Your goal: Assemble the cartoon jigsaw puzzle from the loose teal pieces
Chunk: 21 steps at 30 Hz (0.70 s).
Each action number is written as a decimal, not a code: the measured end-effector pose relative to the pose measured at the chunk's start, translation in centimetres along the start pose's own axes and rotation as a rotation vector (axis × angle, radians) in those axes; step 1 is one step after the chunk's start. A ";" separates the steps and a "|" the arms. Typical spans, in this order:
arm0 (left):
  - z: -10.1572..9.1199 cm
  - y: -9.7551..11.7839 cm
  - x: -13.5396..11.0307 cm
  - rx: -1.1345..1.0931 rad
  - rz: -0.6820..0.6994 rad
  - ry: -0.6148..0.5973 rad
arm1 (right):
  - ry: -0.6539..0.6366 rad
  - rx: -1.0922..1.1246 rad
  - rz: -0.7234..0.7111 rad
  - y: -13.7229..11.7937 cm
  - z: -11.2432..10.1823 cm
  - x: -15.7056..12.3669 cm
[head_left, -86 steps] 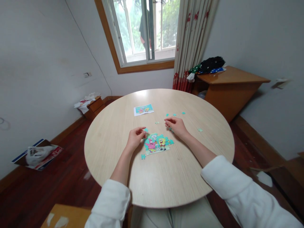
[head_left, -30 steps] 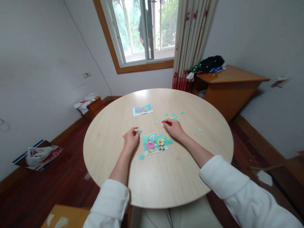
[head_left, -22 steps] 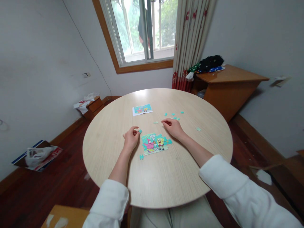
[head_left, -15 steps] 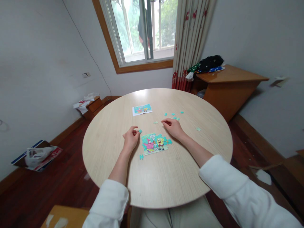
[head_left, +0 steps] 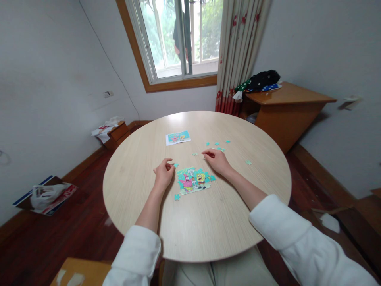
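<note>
A partly joined jigsaw puzzle [head_left: 195, 180] with cartoon figures lies flat on the round wooden table [head_left: 205, 222]. To its upper left rests my left hand [head_left: 163, 172], fingers loosely curled with a gap between index finger and thumb; nothing shows in it. A loose teal puzzle piece [head_left: 176, 165] lies just right of its fingertips. Beyond the puzzle's upper right corner, my right hand [head_left: 217, 160] has its fingertips pressed together; whatever they may hold is hidden. A pale puzzle piece [head_left: 195, 153] lies left of those fingertips. Another teal piece [head_left: 177, 197] sits below the puzzle's lower left corner.
A picture sheet [head_left: 178, 137] lies farther back on the table. Several loose pieces [head_left: 217, 143] are scattered behind my right hand, and a green piece [head_left: 248, 162] lies to its right. A wooden desk [head_left: 291, 95] with cloths on it stands at the back right.
</note>
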<state>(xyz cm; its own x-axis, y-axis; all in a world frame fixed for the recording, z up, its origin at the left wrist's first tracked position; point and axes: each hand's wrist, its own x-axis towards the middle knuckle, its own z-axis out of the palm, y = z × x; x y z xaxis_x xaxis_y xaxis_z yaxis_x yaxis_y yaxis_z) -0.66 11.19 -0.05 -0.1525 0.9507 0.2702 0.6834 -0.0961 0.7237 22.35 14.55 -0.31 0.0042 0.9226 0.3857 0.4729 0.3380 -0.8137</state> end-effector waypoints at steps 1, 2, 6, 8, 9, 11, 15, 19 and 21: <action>0.0 0.0 0.0 0.000 0.000 -0.002 | -0.002 -0.001 0.000 0.0 0.0 0.0; 0.0 0.0 0.0 -0.002 0.000 -0.004 | -0.002 -0.001 -0.003 0.0 0.0 0.0; 0.0 -0.1 0.1 -0.005 -0.003 0.005 | 0.011 0.012 -0.029 0.0 0.0 0.0; 0.1 -0.1 0.1 -0.012 -0.001 0.022 | 0.011 0.019 -0.033 0.1 0.0 0.0; 0.1 -0.1 0.1 -0.018 0.001 0.031 | 0.010 0.021 -0.030 0.0 0.0 0.0; 0.1 -0.2 0.2 -0.030 0.001 0.052 | 0.006 0.019 -0.017 0.0 0.0 0.0; 0.0 -0.3 0.2 -0.072 -0.007 0.089 | -0.003 -0.012 -0.021 0.1 0.0 -0.1; 0.1 -0.5 0.3 -0.109 -0.014 0.113 | -0.004 -0.119 -0.090 0.5 0.1 -0.2; 0.1 -0.7 0.3 -0.109 -0.023 0.119 | -0.011 -0.199 -0.148 0.7 0.2 -0.2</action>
<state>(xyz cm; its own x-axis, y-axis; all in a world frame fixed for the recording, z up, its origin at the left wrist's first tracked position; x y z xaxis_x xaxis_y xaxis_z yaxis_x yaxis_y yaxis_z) -1.08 11.60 -0.52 -0.2554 0.9119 0.3213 0.5978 -0.1123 0.7938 22.50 14.64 -1.10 -0.0870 0.8682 0.4885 0.6316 0.4273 -0.6469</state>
